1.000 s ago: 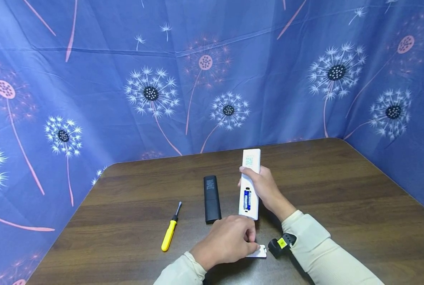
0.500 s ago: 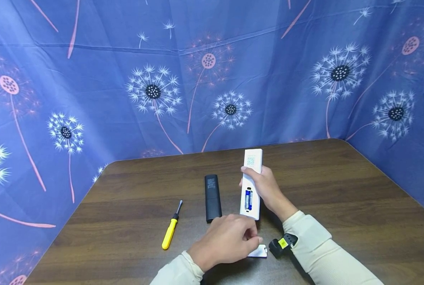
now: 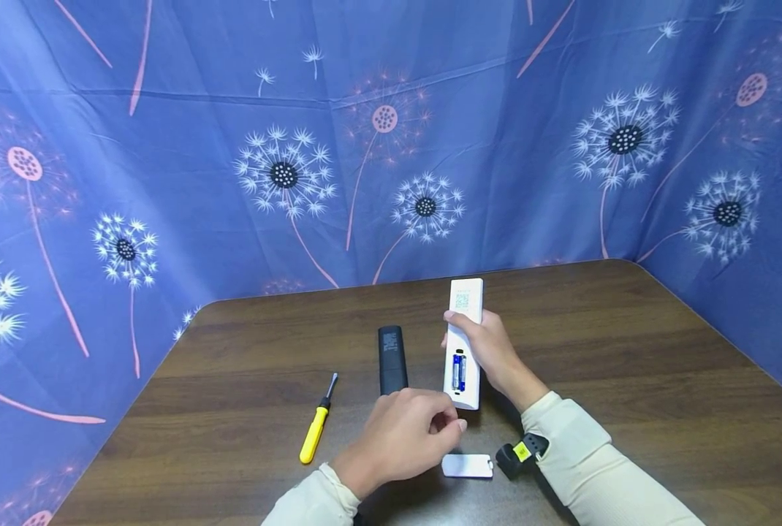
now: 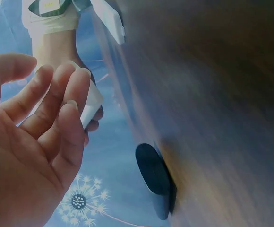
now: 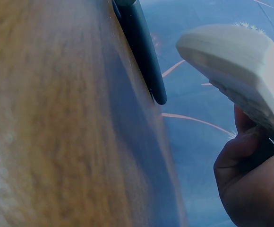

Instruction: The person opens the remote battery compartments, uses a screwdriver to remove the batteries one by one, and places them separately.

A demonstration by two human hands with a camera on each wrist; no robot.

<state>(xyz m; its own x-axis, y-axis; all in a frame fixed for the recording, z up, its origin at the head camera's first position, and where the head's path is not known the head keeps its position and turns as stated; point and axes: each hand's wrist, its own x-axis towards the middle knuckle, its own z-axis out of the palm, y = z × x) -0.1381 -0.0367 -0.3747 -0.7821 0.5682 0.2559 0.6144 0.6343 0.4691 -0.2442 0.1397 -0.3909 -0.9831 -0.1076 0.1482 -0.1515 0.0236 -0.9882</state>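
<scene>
A white remote control [image 3: 463, 336] is gripped by my right hand [image 3: 498, 358], thumb across its back. Its battery compartment is uncovered, with two blue batteries [image 3: 459, 372] lying inside. The right wrist view shows the fingers wrapped under the button side of the remote [image 5: 231, 56]. My left hand [image 3: 407, 432] hovers left of the remote's lower end, fingers loosely bent. Nothing lies between those fingers in the left wrist view, where the palm [image 4: 38, 137] is visible. A white battery cover [image 3: 468, 466] lies on the table just below the left fingertips.
A black remote control [image 3: 392, 358] lies left of the white one, its near end hidden by the left hand. Farther left is a screwdriver [image 3: 314, 431] with a yellow handle. A patterned blue cloth [image 3: 338, 168] hangs behind the wooden table [image 3: 246, 365].
My left hand has moved left and slightly up, off the white battery cover, which now shows whole on the table. The right hand keeps holding the white remote control in place.
</scene>
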